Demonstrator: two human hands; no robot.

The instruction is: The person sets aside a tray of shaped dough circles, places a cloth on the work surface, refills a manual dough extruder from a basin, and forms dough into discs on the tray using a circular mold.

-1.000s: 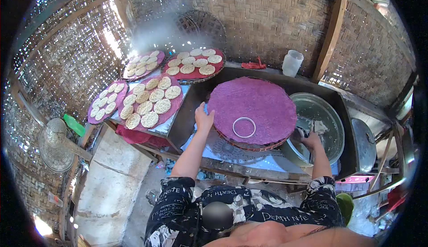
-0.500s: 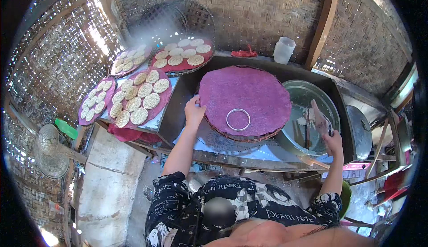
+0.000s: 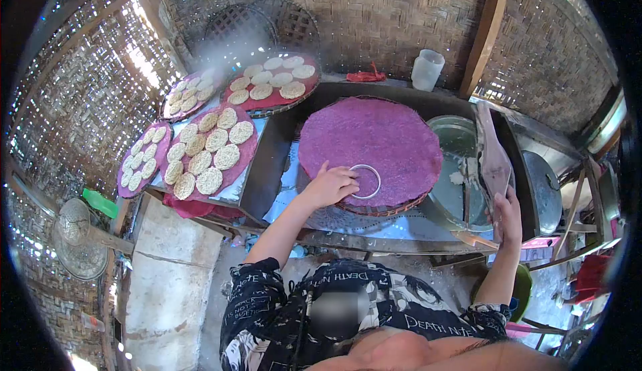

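A thin metal ring (image 3: 377, 187) lies near the front edge of the purple cloth (image 3: 371, 137), which covers a round woven tray. My left hand (image 3: 332, 186) rests at the ring's left side, its fingertips on the rim. On the right, my right hand (image 3: 507, 214) grips a flat, pale paddle-like tool (image 3: 495, 160) by its lower end, holding it upright over the right rim of the big metal basin (image 3: 438, 207). Water and a whitish lump (image 3: 465, 171) are in the basin, beside a thin dark stick.
Several pale round cakes lie on purple and red cloths (image 3: 249, 149) at the left. A translucent jug (image 3: 427, 70) and a red item (image 3: 366, 75) stand on the back ledge. Right of the basin is a metal lid (image 3: 540, 194). Woven walls surround the bench.
My left hand has let go of the tray's left edge and moved right to the ring. My right hand has lifted the tool out of the basin and moved it to the right.
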